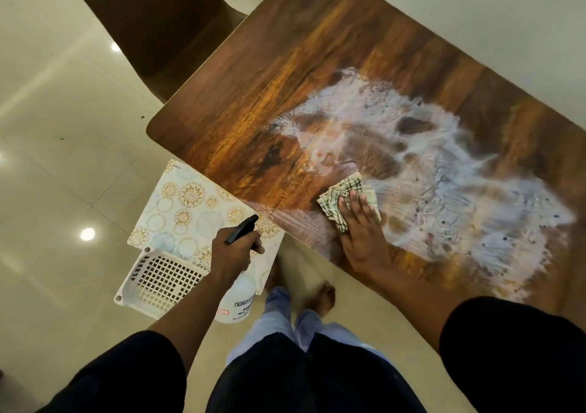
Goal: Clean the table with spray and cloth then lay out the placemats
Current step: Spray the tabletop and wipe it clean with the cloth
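Head view: wooden table (253, 102) is the landmark. Right hand (361, 225) lies flat on the checked cloth (341, 195), fingers straight and spread, pressing it on the tabletop near the table's near edge. White smeared foam (450, 171) covers much of the tabletop beyond and beside the cloth, with dark specks in it. Left hand (233, 249) is off the table, just outside its near edge, fingers curled round the neck of the spray bottle (237, 301); black nozzle points toward the table, white body hangs below the hand. Patterned placemats (187, 203) sit beside the table's near corner, partly tucked under the edge, resting over a white perforated basket (158, 281). Brown chair (152, 22) stands at the table's far-left side. Bare feet on tiled floor (47, 127) below the table edge.
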The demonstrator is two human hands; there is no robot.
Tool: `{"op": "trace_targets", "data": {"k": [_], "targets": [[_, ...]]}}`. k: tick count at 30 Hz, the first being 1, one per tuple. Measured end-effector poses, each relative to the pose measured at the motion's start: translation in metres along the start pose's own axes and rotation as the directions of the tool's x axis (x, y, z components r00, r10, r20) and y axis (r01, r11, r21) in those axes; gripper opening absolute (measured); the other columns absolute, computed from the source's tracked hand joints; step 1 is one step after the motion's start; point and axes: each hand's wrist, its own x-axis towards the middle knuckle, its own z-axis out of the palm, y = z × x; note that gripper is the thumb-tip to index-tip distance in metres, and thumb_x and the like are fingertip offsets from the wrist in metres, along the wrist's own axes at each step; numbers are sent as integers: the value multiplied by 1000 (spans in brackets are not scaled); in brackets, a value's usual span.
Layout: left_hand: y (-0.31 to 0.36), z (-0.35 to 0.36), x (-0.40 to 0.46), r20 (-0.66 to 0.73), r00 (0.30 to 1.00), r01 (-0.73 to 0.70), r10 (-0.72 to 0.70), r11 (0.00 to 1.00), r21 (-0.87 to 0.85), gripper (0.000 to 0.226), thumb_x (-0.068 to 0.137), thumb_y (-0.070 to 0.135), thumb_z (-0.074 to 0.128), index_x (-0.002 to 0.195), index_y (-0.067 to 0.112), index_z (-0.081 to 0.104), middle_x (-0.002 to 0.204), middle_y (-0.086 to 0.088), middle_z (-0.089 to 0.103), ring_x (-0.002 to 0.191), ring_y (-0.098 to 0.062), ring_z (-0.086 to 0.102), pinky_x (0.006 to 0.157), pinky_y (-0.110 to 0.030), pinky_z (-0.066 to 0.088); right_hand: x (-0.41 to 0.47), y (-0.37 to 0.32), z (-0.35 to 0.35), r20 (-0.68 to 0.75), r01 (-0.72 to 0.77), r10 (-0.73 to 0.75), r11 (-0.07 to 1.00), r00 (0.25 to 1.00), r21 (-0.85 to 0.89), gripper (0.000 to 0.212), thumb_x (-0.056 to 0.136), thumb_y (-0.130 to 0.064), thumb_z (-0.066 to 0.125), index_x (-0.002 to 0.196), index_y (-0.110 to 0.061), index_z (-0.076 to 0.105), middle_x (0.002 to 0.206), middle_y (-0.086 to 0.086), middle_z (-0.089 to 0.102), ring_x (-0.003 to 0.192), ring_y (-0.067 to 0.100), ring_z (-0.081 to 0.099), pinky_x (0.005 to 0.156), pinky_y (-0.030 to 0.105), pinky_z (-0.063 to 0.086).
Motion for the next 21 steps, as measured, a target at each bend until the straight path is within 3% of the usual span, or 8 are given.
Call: {"op": "trace_targets", "data": {"k": [4,6,9,14,18,21], "targets": [[-3,12,-11,-31,999,-19,19,1000,-17,27,98,9,70,74,0,75,72,-22,75,39,-24,43,47,-28,38,10,-35,9,7,-62,62,998,998,31,75,101,-29,47,166,-22,9,173,6,-5,159,26,-10,129,44,5],[-5,14,-14,-71,996,-51,49,998,-29,27,97,9,71,71,3,76,72,-20,76,41,-26,44,46,-28,39,19,-59,12,62,70,-73,996,995,47,74,101,-33,41,166,-23,6,173,4,-9,158,24,-13,129,42,2],[-5,14,-19,-164,984,-74,68,997,-29,28,94,13,71,67,8,76,73,-17,77,40,-24,45,47,-29,41,45,-95,16,108,287,-290,957,951,43,74,103,-21,46,166,-24,7,172,3,-9,158,24,-13,129,43,3],[-4,14,-24,-252,965,-85,72,996,-39,40,98,13,71,61,28,79,72,-16,77,44,-27,45,46,-27,39,80,-139,23,178,473,-456,878,872,-72,67,108,-20,40,166,-25,7,172,4,-8,159,25,-10,128,38,-5],[-6,15,-27,-250,966,-72,59,996,-45,28,98,12,70,71,4,75,73,-20,76,40,-25,42,47,-27,38,74,-121,24,167,561,-545,825,821,-66,65,108,-26,42,165,-26,12,173,3,-5,159,23,-7,128,39,-2],[-12,25,-34,-214,975,-60,54,998,-24,27,95,7,68,70,1,73,74,-22,75,38,-24,42,46,-28,37,45,-76,24,149,634,-621,771,769,-59,69,105,-29,47,165,-22,16,173,6,2,160,25,-3,129,42,6]]}}
